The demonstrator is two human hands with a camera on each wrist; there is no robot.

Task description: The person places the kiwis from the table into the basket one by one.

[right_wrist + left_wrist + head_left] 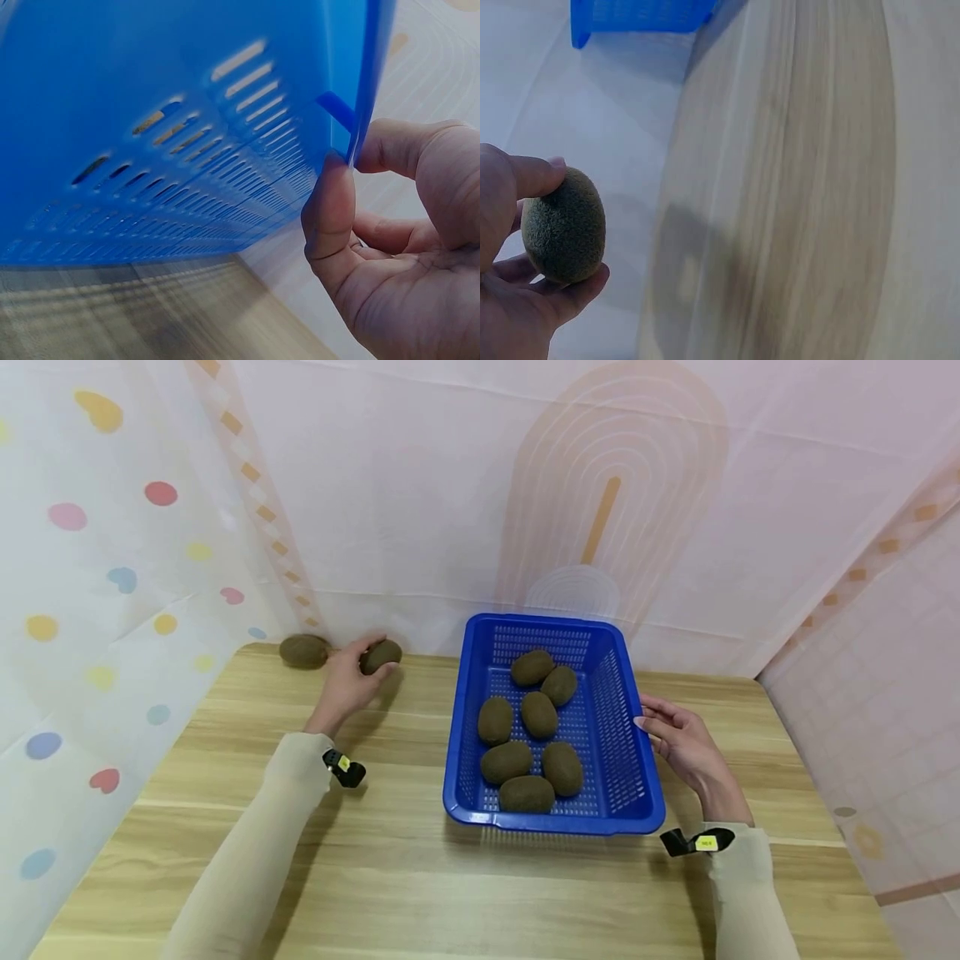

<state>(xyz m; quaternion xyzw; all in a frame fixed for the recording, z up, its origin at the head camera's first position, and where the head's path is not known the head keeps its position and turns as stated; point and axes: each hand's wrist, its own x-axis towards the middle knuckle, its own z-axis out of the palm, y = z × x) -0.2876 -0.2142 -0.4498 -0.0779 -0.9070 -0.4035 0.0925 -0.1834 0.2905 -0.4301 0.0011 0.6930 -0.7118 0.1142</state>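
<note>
My left hand point(354, 681) grips a brown fuzzy kiwi point(381, 657) between thumb and fingers near the table's back edge. In the left wrist view the same kiwi point(564, 225) shows upright in the fingers, its lower end by a fingertip. Just left of that hand, a second kiwi point(303, 651) lies on the table. A blue plastic basket point(649, 777) with slotted walls holds several kiwis point(539, 714), mostly toward its left and front. My right hand point(678, 739) pinches the basket's right rim; the right wrist view shows fingers on both faces of its wall point(225, 150).
The wooden table point(420, 893) extends in front of the basket and on both sides. A pale patterned cloth point(405, 510) hangs right behind the table's back edge, with more cloth at left and right. Dark wrist cameras point(345, 768) sit on both sleeves.
</note>
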